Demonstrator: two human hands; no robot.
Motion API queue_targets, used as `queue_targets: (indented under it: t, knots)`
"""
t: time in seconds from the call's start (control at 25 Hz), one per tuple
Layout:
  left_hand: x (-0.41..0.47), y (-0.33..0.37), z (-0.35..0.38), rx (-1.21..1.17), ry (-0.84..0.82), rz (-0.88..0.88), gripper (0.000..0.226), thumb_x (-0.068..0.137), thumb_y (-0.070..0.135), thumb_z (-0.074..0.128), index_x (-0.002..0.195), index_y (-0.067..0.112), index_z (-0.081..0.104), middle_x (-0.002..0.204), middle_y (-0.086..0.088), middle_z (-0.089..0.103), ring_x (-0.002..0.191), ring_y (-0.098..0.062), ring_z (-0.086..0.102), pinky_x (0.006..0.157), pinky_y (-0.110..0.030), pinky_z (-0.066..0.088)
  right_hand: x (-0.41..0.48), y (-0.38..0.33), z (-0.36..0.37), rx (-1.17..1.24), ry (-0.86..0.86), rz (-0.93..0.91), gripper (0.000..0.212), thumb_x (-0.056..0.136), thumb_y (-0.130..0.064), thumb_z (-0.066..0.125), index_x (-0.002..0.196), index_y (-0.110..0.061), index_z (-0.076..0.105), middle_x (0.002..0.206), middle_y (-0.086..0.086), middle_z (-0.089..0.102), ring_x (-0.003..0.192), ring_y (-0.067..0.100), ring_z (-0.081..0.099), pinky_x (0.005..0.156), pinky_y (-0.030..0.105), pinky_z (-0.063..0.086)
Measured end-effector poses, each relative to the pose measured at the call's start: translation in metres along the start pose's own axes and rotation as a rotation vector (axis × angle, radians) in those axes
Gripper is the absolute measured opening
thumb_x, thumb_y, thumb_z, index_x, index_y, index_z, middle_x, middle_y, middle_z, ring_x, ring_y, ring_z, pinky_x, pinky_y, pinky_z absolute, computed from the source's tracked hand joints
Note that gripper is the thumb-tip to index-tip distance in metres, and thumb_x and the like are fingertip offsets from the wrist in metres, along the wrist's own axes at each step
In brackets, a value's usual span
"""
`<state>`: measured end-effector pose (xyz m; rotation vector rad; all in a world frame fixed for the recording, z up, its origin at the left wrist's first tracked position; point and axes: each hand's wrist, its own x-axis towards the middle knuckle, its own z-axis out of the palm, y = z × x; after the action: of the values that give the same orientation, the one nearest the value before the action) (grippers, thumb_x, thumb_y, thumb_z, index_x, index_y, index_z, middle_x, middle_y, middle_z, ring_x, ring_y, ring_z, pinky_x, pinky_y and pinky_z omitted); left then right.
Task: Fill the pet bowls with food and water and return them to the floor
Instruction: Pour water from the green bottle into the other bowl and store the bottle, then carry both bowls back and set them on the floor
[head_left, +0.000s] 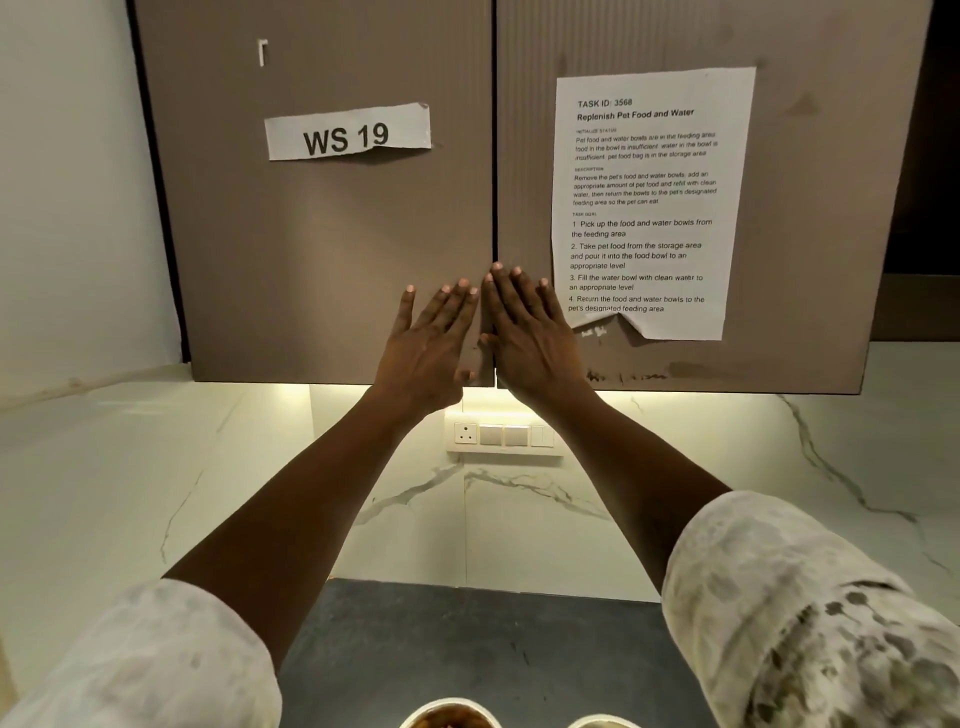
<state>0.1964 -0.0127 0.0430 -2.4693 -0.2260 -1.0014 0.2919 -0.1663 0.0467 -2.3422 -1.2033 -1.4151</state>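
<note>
Both my arms reach up to a brown wall cabinet. My left hand (431, 345) lies flat with straight fingers on the left door (322, 249). Beside it, my right hand (530, 332) lies flat on the right door (810, 234), close to the seam between the doors. Both doors look closed. At the bottom edge of the view two pale bowls stand on the dark counter (467, 634): one bowl (451, 714) holds brown food, and only the rim of the other bowl (602, 721) shows.
A paper label reading WS 19 (347, 132) is stuck on the left door and a printed task sheet (647, 208) on the right door. A socket and switch plate (504, 435) sits on the lit marble backsplash below the cabinet. A white wall stands at the left.
</note>
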Motion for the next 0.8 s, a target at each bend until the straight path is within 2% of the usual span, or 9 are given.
queue_targets:
  t: [0.2,0.36,0.6,0.8]
  knots:
    - [0.003,-0.001,0.005,0.001,-0.017,-0.001,0.1,0.1,0.055,0.052,0.165,0.014,-0.012,0.175,-0.008,-0.012,0.162,-0.024,-0.012,0.129,-0.057,-0.008,0.001,0.003,0.005,0.014,-0.001,-0.002,0.068,0.11,-0.044,0.028,0.165,-0.011,0.006,0.174,0.01,0.0,0.161,0.027,-0.002,0.13,0.044,0.0]
    - [0.0,-0.001,0.0,-0.026,-0.018,-0.001,0.1,0.098,0.054,0.055,0.166,0.013,-0.006,0.176,-0.009,-0.006,0.163,-0.024,-0.006,0.129,-0.057,-0.007,-0.004,0.003,-0.001,0.088,-0.051,-0.003,0.075,0.104,-0.053,0.013,0.165,-0.01,0.003,0.174,0.011,-0.004,0.16,0.026,-0.005,0.13,0.046,0.001]
    - [-0.049,0.013,0.005,-0.191,-0.041,-0.018,0.097,0.096,0.046,0.064,0.167,0.009,0.009,0.176,-0.012,0.009,0.163,-0.026,0.008,0.132,-0.05,0.002,-0.052,-0.002,0.0,0.203,-0.082,0.044,0.071,0.107,-0.045,0.033,0.165,-0.012,0.009,0.174,0.012,0.004,0.161,0.026,0.003,0.13,0.043,0.004]
    - [-0.119,0.04,0.035,-0.28,-0.204,-0.052,0.104,0.091,0.045,0.072,0.167,0.011,0.011,0.176,-0.01,0.011,0.162,-0.024,0.01,0.132,-0.046,0.004,-0.127,-0.017,0.012,0.334,-0.195,0.089,0.072,0.106,-0.038,0.048,0.165,-0.014,0.015,0.174,0.009,0.006,0.161,0.025,0.004,0.13,0.041,0.004]
